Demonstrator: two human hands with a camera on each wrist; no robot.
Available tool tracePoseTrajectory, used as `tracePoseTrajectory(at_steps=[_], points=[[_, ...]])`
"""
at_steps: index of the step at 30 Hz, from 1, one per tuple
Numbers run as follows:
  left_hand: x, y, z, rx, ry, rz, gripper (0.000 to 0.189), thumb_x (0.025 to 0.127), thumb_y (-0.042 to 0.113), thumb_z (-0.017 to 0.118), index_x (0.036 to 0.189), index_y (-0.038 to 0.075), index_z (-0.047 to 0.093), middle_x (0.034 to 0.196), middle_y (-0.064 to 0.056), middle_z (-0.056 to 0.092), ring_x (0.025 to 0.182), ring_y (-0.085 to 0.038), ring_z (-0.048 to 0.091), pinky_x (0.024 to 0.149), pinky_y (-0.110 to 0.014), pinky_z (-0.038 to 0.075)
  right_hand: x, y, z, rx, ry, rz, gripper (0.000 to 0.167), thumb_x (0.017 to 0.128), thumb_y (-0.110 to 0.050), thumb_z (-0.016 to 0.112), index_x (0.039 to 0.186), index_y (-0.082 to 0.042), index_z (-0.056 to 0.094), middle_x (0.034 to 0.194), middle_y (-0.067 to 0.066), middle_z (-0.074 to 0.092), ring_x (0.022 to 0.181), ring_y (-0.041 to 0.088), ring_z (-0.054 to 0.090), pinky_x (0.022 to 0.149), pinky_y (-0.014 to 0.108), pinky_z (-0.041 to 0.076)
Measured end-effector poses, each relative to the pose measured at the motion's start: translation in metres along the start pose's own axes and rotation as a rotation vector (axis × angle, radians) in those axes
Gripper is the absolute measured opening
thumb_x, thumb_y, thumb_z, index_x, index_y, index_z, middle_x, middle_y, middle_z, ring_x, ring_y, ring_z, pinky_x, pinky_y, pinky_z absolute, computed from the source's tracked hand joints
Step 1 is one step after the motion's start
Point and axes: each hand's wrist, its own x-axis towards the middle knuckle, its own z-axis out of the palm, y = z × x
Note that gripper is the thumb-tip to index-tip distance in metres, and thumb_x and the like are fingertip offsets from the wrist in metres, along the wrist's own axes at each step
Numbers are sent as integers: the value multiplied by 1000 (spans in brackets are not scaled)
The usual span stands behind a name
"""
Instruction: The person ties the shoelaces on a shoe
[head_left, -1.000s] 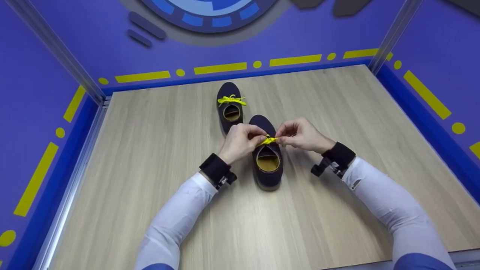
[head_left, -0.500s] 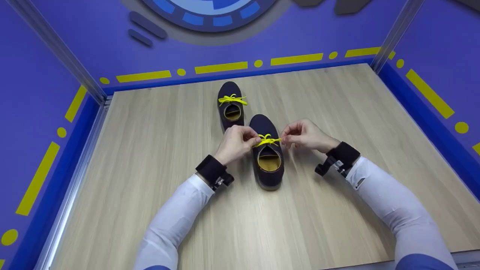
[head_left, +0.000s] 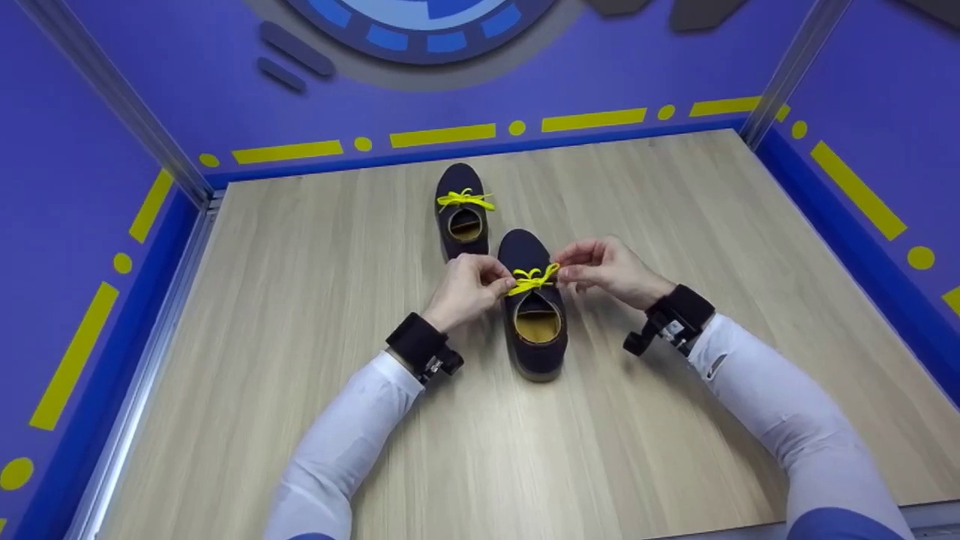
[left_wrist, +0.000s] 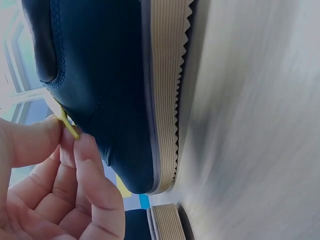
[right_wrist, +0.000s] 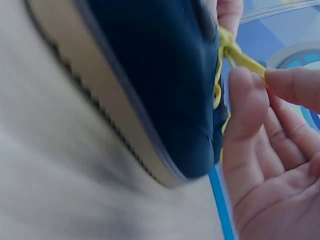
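A dark lace-up shoe [head_left: 541,360] stands upright on the wooden tabletop, toe pointing away. Across its front lies a yellow shoelace [head_left: 529,282] with a knot and loops. On the left side my left hand [head_left: 465,291] pinches one part of the lace between thumb and index finger; the left wrist view shows the yellow lace [left_wrist: 69,125] at those fingertips. From the right, my right hand [head_left: 616,274] pinches another part, and in the right wrist view this yellow lace [right_wrist: 245,59] runs tight from the knot to thumb and index finger.
A matching dark shoe [head_left: 457,180] with a tied yellow bow [head_left: 465,199] stands farther back, slightly left, its heel close to my left hand. Blue panels [head_left: 480,105] with yellow markings wall the tabletop [head_left: 300,300] at the back and sides.
My right hand first drew right, away from the knot, then came slightly back up and left with its lace part. My left hand shifted a little left. The lace loops show more spread out.
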Motion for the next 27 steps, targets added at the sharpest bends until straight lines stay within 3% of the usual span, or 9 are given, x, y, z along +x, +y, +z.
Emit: tracePoseTrajectory(at_steps=[3, 7, 15, 27], points=[[0, 0, -1, -4, -25, -2, 9, 102, 13, 82, 103, 4, 86, 93, -12, 85, 70, -3, 64, 64, -16, 50, 1, 3, 4, 21, 2, -53, 56, 96, 14, 71, 150, 19, 54, 116, -3, 86, 93, 10, 82, 72, 19, 62], [0, 2, -2, 18, -45, 9, 13, 102, 14, 82, 112, 7, 88, 102, -9, 88, 75, -5, 69, 67, -16, 52, 3, 8, 10, -75, 23, -93, 70, 90, 14, 78, 155, 17, 51, 111, -6, 85, 92, 10, 80, 79, 19, 64], [0, 6, -4, 57, -26, 52, 17, 102, 13, 82, 117, 9, 89, 109, -8, 89, 87, -20, 77, 73, -20, 53, 5, 6, 17, -204, 42, -127, 62, 91, 13, 79, 149, 17, 58, 93, -16, 84, 83, 3, 74, 75, 16, 58], [6, 14, -1, 132, -66, 67, 12, 102, 19, 82, 110, 11, 89, 102, -5, 88, 87, -16, 75, 78, -27, 55, -6, -1, -4, -266, -24, -134, 48, 88, 15, 73, 135, 21, 65, 85, -10, 81, 79, 3, 74, 74, 17, 59]])
